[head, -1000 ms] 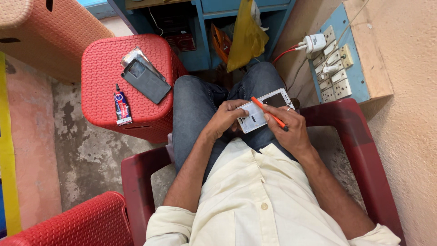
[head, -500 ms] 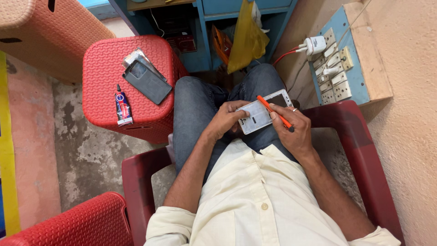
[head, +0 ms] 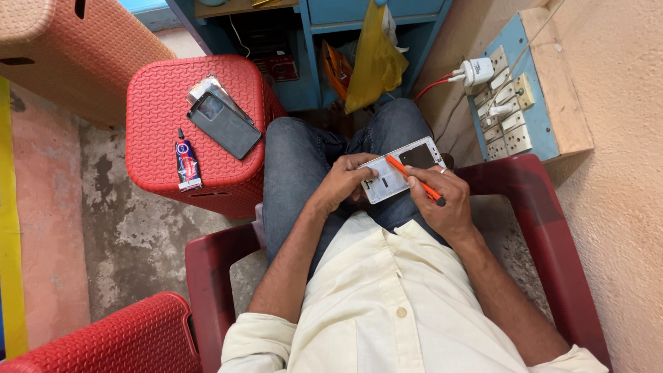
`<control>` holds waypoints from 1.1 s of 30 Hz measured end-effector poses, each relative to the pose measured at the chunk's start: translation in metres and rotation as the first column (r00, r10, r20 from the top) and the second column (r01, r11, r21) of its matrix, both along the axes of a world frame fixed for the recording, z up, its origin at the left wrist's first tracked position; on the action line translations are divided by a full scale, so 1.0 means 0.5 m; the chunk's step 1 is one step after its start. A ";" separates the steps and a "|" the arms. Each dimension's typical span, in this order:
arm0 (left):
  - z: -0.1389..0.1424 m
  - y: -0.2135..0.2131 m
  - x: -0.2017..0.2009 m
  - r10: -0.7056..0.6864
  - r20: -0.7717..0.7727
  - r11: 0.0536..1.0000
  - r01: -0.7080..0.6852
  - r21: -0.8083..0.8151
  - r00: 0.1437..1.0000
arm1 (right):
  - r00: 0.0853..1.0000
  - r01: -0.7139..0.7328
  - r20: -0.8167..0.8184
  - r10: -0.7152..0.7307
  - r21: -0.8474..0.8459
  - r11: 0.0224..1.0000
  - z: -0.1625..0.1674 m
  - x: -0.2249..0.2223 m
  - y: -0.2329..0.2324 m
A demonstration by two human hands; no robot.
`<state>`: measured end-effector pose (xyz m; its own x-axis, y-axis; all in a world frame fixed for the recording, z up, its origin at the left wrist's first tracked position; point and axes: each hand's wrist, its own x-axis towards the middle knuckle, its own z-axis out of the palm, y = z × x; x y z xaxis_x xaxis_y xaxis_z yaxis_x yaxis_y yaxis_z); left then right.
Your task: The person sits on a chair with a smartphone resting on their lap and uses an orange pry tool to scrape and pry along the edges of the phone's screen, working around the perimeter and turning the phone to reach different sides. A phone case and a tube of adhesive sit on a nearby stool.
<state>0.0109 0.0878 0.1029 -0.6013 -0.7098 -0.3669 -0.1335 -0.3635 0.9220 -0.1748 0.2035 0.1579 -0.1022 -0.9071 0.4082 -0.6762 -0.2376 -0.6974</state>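
I sit in a dark red plastic chair (head: 545,228) with an opened white phone body (head: 404,169) resting on my lap. My left hand (head: 342,183) grips the phone's lower left edge. My right hand (head: 442,204) holds an orange tool (head: 413,179) like a pen, its tip lying across the middle of the phone's inner side. A ring shows on one right finger.
A red woven stool (head: 200,138) at my left carries a dark phone panel (head: 224,124), a silvery piece under it and a small glue tube (head: 186,164). A blue switchboard (head: 514,103) with a white charger (head: 476,70) hangs on the right wall. A yellow bag (head: 373,59) hangs ahead.
My hands and the phone shifted slightly to the right on my lap. The orange tool's tip moved a little across the phone's inside.
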 end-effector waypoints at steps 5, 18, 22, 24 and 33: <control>0.003 0.000 0.000 0.002 -0.020 1.000 -0.002 0.002 1.000 | 0.998 0.055 -0.041 -0.058 -0.055 0.997 0.002 0.003 0.000; 0.006 0.001 -0.003 0.007 0.007 1.000 -0.007 0.000 1.000 | 0.996 -0.064 -0.069 0.059 -0.065 0.996 0.005 0.008 -0.001; 0.005 -0.001 -0.002 0.006 -0.017 1.000 -0.006 -0.005 1.000 | 0.993 -0.025 -0.120 0.014 -0.096 0.995 0.007 0.011 -0.001; 0.004 -0.002 0.000 0.006 -0.022 1.000 -0.006 -0.006 1.000 | 0.993 0.016 -0.117 -0.026 -0.091 0.996 0.008 0.012 -0.001; 0.003 -0.002 -0.001 0.006 -0.040 1.000 -0.006 -0.003 0.999 | 0.994 -0.035 -0.103 0.025 -0.092 0.995 0.007 0.011 -0.002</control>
<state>0.0106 0.0869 0.1045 -0.6114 -0.7142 -0.3407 -0.0947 -0.3614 0.9276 -0.1695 0.2024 0.1615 -0.0293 -0.8666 0.4981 -0.7342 -0.3195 -0.5991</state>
